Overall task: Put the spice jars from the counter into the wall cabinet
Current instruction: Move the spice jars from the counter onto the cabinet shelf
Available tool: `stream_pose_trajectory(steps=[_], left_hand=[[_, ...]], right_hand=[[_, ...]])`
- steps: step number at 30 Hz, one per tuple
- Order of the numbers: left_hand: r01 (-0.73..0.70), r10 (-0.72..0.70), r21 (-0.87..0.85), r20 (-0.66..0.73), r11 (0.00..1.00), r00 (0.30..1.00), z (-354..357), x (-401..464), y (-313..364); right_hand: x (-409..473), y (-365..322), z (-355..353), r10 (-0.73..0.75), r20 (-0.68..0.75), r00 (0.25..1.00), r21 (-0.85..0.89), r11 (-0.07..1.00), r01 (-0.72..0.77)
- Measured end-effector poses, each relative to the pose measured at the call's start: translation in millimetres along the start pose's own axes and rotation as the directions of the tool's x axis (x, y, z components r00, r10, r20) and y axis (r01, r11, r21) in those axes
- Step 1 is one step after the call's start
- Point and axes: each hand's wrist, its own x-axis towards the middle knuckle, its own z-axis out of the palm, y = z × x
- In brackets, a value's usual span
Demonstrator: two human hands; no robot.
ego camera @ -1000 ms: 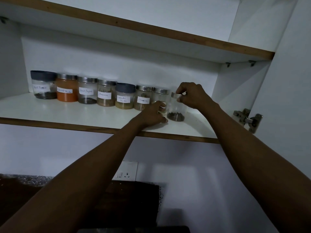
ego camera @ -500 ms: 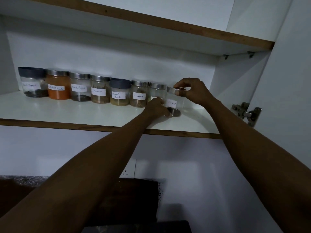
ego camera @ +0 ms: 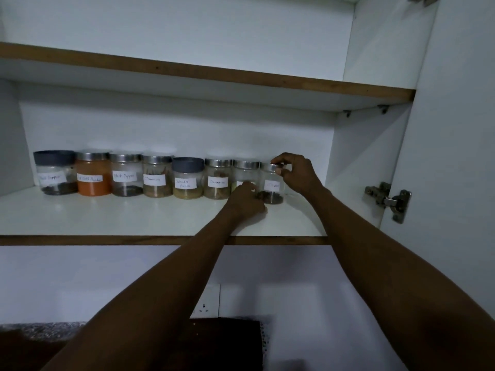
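Eight spice jars stand in a row on the cabinet shelf (ego camera: 107, 218). Your right hand (ego camera: 297, 174) pinches the steel lid of the Cloves jar (ego camera: 272, 187) at the row's right end, dark cloves at its bottom. Your left hand (ego camera: 245, 200) curls against that jar's base, hiding the neighbouring jar (ego camera: 245, 172). The orange powder jar (ego camera: 93, 174) is nearly full.

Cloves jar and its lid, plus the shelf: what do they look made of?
Cloves jar: clear glass or plastic, contents visible through it; cannot tell which. Its lid: brushed metal by its grey sheen. Shelf: glossy white laminate over a brown wood-look edge.
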Motion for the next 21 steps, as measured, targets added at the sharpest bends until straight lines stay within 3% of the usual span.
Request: stream_pose_trajectory(steps=[11, 18, 21], left_hand=[[0.043, -0.043, -0.040, -0.003, 0.998, 0.999, -0.1, 4.0, 2.7], [0.047, -0.045, -0.059, 0.026, 0.997, 0.999, -2.1, 2.1, 5.3], [0.058, -0.057, -0.092, 0.015, 0.994, 0.998, -3.1, -0.6, 6.8]], right_hand=[[-0.6, 18.9, 23.7, 0.006, -0.098, 0.995, 0.069, 0.998, 0.001], [-7.2, 24.2, 29.7, 0.010, -0.032, 0.999, 0.103, 0.995, -0.007], [-8.6, 24.1, 30.2, 0.125, -0.037, 0.991, 0.147, 0.982, -0.118]])
